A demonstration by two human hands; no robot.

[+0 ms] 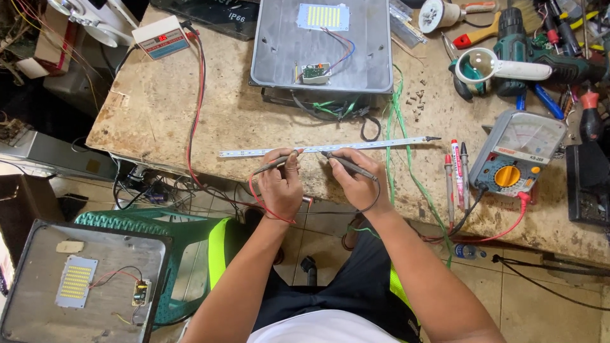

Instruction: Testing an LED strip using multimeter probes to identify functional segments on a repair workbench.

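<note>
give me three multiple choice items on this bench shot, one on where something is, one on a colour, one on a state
1. Where is the analog multimeter?
A. right of the hands on the workbench
B. on the floor
C. on the green stool

2. What colour is the lead from the left hand probe?
A. blue
B. red
C. white

3. How do the two probe tips stand?
A. lying loose on the bench
B. both held against the LED strip
C. stuck in the drill

Answers: 1 A, the meter sits at the bench's right end. 2 B, a red wire loops under that wrist. 3 B, the right hand probe and the left one meet the strip.
</note>
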